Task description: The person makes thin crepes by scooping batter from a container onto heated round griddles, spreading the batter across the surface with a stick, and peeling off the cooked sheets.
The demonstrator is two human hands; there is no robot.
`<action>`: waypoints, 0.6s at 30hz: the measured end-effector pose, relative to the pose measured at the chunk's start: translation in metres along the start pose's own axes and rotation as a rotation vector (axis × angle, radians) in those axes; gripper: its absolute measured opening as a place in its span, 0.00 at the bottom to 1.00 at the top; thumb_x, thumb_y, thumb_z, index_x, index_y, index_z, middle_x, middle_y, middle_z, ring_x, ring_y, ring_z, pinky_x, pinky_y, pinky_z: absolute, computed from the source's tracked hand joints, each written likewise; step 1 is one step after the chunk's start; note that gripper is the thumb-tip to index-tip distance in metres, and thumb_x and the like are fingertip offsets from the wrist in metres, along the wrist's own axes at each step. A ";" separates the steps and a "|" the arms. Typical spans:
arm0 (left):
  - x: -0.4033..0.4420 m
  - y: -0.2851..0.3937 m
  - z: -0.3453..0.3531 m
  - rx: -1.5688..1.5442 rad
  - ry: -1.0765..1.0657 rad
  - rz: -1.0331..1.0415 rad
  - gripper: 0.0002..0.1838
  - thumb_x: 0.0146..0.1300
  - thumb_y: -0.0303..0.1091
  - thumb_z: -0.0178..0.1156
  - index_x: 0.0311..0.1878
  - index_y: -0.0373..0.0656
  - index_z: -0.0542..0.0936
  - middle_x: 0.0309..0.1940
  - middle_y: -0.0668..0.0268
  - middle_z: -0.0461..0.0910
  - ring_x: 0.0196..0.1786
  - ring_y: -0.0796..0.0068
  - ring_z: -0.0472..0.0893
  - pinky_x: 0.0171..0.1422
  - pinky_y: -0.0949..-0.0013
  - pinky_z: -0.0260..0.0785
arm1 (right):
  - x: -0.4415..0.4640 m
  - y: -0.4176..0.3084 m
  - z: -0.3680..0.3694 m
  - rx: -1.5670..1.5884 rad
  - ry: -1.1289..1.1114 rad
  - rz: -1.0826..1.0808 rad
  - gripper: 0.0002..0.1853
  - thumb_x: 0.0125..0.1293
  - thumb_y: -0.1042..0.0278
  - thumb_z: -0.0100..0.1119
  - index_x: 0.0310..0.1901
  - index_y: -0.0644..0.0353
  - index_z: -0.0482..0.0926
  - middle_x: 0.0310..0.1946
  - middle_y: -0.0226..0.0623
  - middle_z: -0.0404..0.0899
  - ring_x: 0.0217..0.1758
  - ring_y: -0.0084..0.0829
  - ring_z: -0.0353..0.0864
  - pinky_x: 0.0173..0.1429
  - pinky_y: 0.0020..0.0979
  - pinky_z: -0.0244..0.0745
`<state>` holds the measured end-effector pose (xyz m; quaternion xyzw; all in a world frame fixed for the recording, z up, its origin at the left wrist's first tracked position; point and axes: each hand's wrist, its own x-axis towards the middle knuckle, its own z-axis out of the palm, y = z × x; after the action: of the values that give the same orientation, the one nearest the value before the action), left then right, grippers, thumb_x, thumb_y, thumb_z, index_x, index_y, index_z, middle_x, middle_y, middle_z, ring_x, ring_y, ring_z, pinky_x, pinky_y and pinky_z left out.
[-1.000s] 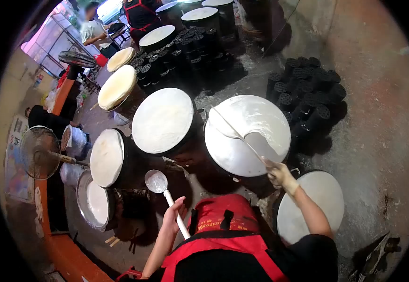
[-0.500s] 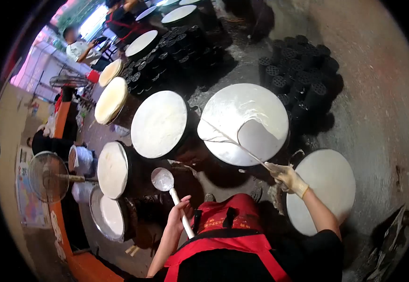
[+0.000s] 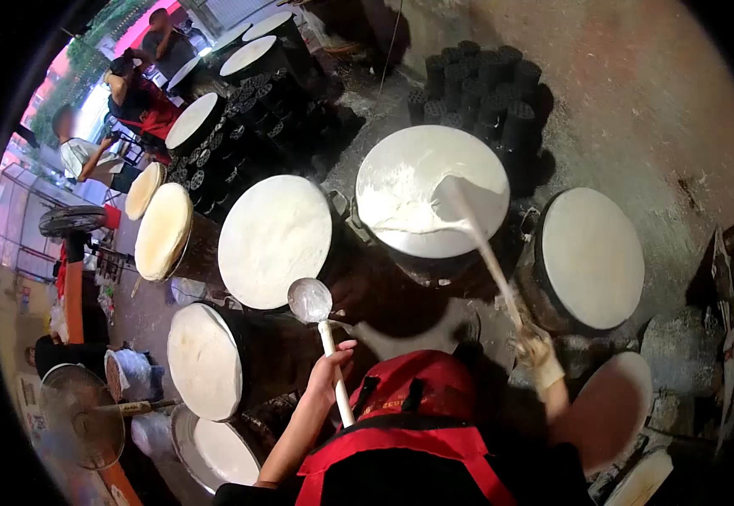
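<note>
My right hand (image 3: 537, 354), in a pale work glove, is closed around a long flat wooden stick (image 3: 492, 260). The stick is blurred, and its far end reaches over a round griddle (image 3: 384, 238) on a drum stove. White batter (image 3: 392, 190) is smeared unevenly across that griddle. My left hand (image 3: 326, 374) grips the white handle of a ladle (image 3: 309, 300). The ladle's metal bowl points away from me, in front of another round griddle covered by a pale sheet (image 3: 274, 240). Whitish residue shows inside the bowl.
Perforated black coal briquettes (image 3: 476, 88) are stacked behind the griddle, with more (image 3: 257, 118) farther left. Another round top (image 3: 594, 257) stands at right. A white-filled basin (image 3: 225, 451) and a fan (image 3: 83, 413) are lower left. Several people (image 3: 135, 97) are at upper left.
My view has shifted, and the griddles appear displaced. My right hand has moved lower, and the stick has swung from lying leftward across the griddle to a steeper angle. The ladle remains in my left hand.
</note>
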<state>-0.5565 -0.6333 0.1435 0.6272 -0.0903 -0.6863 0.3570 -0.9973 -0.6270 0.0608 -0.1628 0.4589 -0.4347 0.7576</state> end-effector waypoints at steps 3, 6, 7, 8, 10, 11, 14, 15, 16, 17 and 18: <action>-0.010 -0.013 -0.047 -0.065 -0.008 -0.032 0.12 0.58 0.30 0.56 0.47 0.48 0.79 0.43 0.71 0.72 0.51 0.79 0.68 0.60 0.72 0.58 | 0.013 0.024 0.145 0.037 0.126 -0.042 0.17 0.69 0.49 0.48 0.51 0.49 0.76 0.17 0.19 0.65 0.13 0.15 0.58 0.15 0.19 0.54; -0.044 -0.025 -0.082 -0.168 0.050 -0.035 0.13 0.57 0.28 0.56 0.47 0.47 0.79 0.43 0.72 0.73 0.51 0.79 0.69 0.59 0.71 0.60 | 0.118 0.075 0.248 -0.152 0.238 -0.306 0.18 0.70 0.62 0.48 0.61 0.49 0.68 0.21 0.20 0.67 0.14 0.14 0.61 0.16 0.19 0.58; -0.054 -0.032 -0.098 -0.198 0.070 -0.032 0.14 0.57 0.28 0.57 0.48 0.47 0.79 0.43 0.72 0.73 0.51 0.79 0.69 0.59 0.71 0.60 | 0.153 0.081 0.275 -0.265 0.147 -0.366 0.20 0.68 0.72 0.45 0.62 0.52 0.66 0.25 0.22 0.69 0.17 0.14 0.64 0.18 0.18 0.61; -0.066 -0.036 -0.111 -0.217 0.086 -0.021 0.14 0.57 0.28 0.57 0.48 0.47 0.78 0.43 0.72 0.73 0.51 0.79 0.69 0.59 0.71 0.61 | 0.183 0.084 0.308 -0.157 0.094 -0.409 0.20 0.69 0.72 0.44 0.62 0.52 0.65 0.24 0.22 0.69 0.17 0.14 0.65 0.18 0.17 0.61; -0.086 -0.048 -0.133 -0.252 0.158 0.019 0.15 0.57 0.28 0.57 0.49 0.47 0.78 0.44 0.71 0.73 0.52 0.77 0.70 0.60 0.68 0.61 | 0.263 0.097 0.347 -0.312 0.260 -0.510 0.20 0.70 0.67 0.43 0.62 0.49 0.65 0.19 0.25 0.67 0.14 0.17 0.64 0.16 0.21 0.61; -0.097 -0.049 -0.137 -0.248 0.194 0.050 0.15 0.56 0.28 0.56 0.49 0.47 0.77 0.45 0.71 0.73 0.53 0.77 0.70 0.61 0.65 0.60 | 0.301 0.108 0.353 -0.419 0.361 -0.559 0.20 0.70 0.65 0.42 0.63 0.48 0.65 0.17 0.26 0.67 0.13 0.18 0.64 0.15 0.22 0.60; -0.102 -0.066 -0.165 -0.277 0.256 0.016 0.13 0.57 0.28 0.54 0.47 0.47 0.77 0.48 0.72 0.73 0.56 0.76 0.69 0.64 0.63 0.57 | 0.325 0.121 0.358 -0.333 0.563 -0.527 0.20 0.67 0.68 0.44 0.61 0.55 0.66 0.32 0.39 0.71 0.30 0.31 0.70 0.33 0.29 0.65; -0.103 -0.070 -0.170 -0.276 0.255 0.018 0.14 0.57 0.27 0.54 0.47 0.48 0.77 0.49 0.72 0.73 0.57 0.77 0.68 0.64 0.63 0.57 | 0.308 0.124 0.355 -0.271 0.557 -0.511 0.21 0.66 0.70 0.45 0.61 0.59 0.66 0.39 0.45 0.74 0.39 0.37 0.73 0.43 0.32 0.67; -0.102 -0.074 -0.174 -0.277 0.252 0.021 0.14 0.57 0.27 0.54 0.47 0.48 0.77 0.49 0.73 0.73 0.57 0.77 0.68 0.65 0.63 0.56 | 0.288 0.128 0.348 -0.221 0.544 -0.504 0.21 0.65 0.72 0.46 0.60 0.64 0.66 0.46 0.51 0.76 0.47 0.43 0.77 0.53 0.35 0.69; -0.100 -0.075 -0.174 -0.281 0.243 0.029 0.14 0.58 0.27 0.54 0.47 0.48 0.77 0.50 0.73 0.73 0.58 0.77 0.68 0.65 0.64 0.55 | 0.268 0.127 0.340 -0.214 0.541 -0.477 0.22 0.65 0.72 0.46 0.62 0.60 0.64 0.41 0.46 0.75 0.40 0.38 0.75 0.44 0.33 0.69; -0.102 -0.070 -0.170 -0.286 0.234 0.004 0.14 0.58 0.27 0.53 0.48 0.49 0.77 0.50 0.75 0.73 0.59 0.80 0.67 0.66 0.65 0.54 | 0.241 0.125 0.330 -0.230 0.524 -0.435 0.24 0.66 0.71 0.45 0.64 0.57 0.62 0.35 0.42 0.74 0.32 0.33 0.73 0.36 0.32 0.68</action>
<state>-0.4302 -0.4658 0.1511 0.6453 0.0492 -0.6138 0.4521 -0.6092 -0.8009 0.0198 -0.2239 0.6382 -0.5582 0.4805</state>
